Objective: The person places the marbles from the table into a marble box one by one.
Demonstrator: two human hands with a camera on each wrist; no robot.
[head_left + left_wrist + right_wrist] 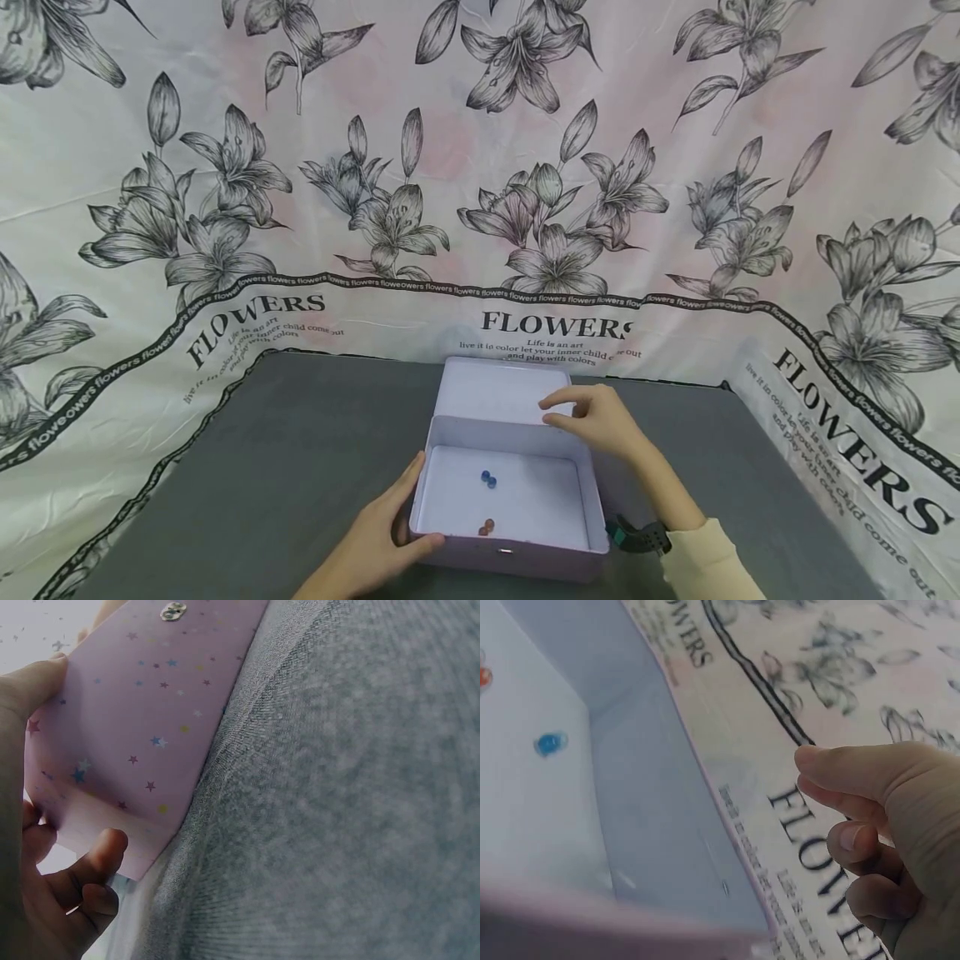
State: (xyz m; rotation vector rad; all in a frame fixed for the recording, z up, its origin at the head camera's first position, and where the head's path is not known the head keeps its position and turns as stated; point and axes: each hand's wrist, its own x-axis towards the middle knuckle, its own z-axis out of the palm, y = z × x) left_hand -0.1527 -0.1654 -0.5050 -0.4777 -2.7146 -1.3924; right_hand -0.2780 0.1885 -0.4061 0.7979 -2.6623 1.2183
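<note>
A white flower-printed curtain (442, 321) backs the grey desk (322, 450), where an open, pink, star-printed rectangular box (510, 557) stands, probably light, stiff tin, best held by its sides. The left hand (386, 521) grips it nearby-left; the right hand (597, 418), loosely curled, seemingly empty, hovers by the lid (491, 387).

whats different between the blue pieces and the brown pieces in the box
Colour: in the head view, the blue pieces look dark blue, the brown pieces reddish brown.
Place: the blue pieces lie nearer the middle of the box, the brown pieces close to its front.
Shared: both are small and lie inside the open box.
</note>
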